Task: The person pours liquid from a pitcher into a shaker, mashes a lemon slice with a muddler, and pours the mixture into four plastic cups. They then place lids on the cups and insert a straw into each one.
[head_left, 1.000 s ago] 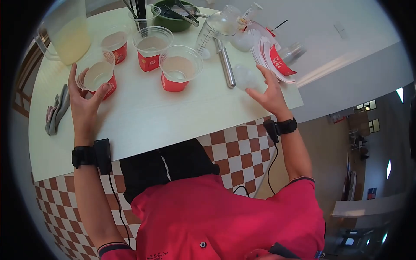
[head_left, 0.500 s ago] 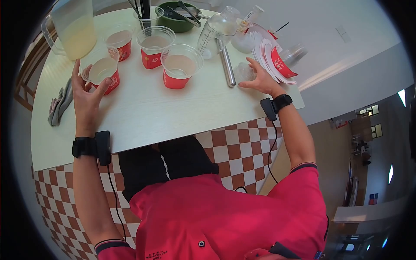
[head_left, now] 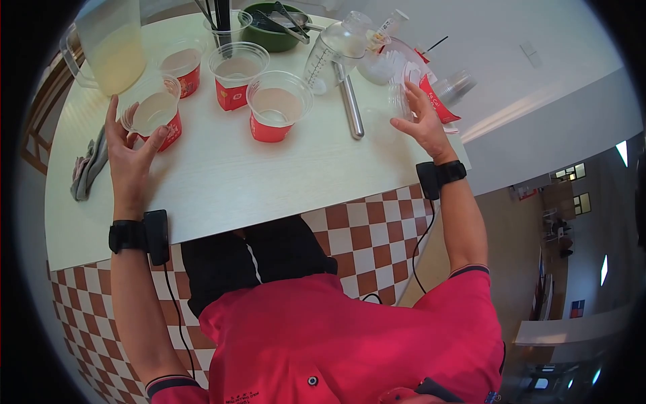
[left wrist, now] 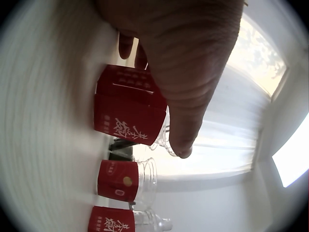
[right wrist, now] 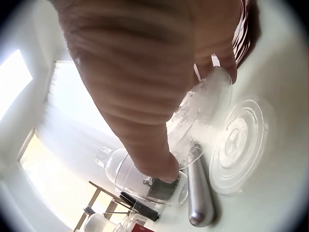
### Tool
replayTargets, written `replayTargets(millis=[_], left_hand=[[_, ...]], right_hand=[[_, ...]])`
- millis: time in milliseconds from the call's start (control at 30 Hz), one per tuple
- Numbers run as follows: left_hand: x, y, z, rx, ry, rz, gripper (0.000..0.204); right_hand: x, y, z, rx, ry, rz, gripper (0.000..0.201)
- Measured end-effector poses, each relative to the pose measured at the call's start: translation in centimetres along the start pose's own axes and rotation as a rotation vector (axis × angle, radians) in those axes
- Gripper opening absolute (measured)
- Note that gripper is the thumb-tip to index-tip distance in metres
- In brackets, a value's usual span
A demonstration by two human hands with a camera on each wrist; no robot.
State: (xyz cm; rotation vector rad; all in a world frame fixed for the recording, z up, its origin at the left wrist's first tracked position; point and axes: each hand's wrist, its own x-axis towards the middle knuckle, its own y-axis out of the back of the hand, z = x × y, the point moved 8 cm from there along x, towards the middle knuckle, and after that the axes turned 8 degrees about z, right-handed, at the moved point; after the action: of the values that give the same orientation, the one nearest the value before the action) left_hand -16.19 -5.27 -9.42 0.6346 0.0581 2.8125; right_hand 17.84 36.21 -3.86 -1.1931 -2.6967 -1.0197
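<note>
At the table's left, my left hand [head_left: 132, 158] grips a clear plastic cup in a red paper sleeve [head_left: 172, 132], thumb on the near side and fingers around the far side. In the left wrist view the thumb lies along the rim of this cup [left wrist: 130, 108]. My right hand [head_left: 425, 128] holds a clear plastic lid [head_left: 398, 101], tilted up off the table. From the right wrist, this lid [right wrist: 205, 108] shows between thumb and fingers, and another clear lid [right wrist: 241, 145] lies flat below it.
Three more red-sleeved cups [head_left: 271, 129] stand mid-table. Beside my right hand are a metal rod-like tool [head_left: 351, 108], a measuring shaker [head_left: 330, 57] and red-and-white paper sleeves [head_left: 437, 101]. A pitcher of yellowish liquid [head_left: 114, 60], a green bowl [head_left: 269, 39] and gloves [head_left: 89, 168] lie around.
My right hand moved left onto the clear lids, then back right and lifted one, tilting it. My left hand stays around its cup.
</note>
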Motion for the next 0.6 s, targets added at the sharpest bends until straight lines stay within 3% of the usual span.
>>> replayTargets(millis=[300,400,600], left_hand=[[-0.2,0.1,0.3,-0.056,0.015,0.023,0.105],[0.2,0.7,-0.3,-0.037,-0.042,0.046,0.108],[-1.4,3.0,2.8,0.211,-0.248,0.102,0.117]], right_hand=[[-0.5,-0.2,-1.4,0.123,-0.008,0.001,0.096],[-2.0,-1.5,-3.5,0.313,-0.033,-0.042,0.096],[-2.2,-4.4,-6.3,0.381,0.031,-0.119,0.104]])
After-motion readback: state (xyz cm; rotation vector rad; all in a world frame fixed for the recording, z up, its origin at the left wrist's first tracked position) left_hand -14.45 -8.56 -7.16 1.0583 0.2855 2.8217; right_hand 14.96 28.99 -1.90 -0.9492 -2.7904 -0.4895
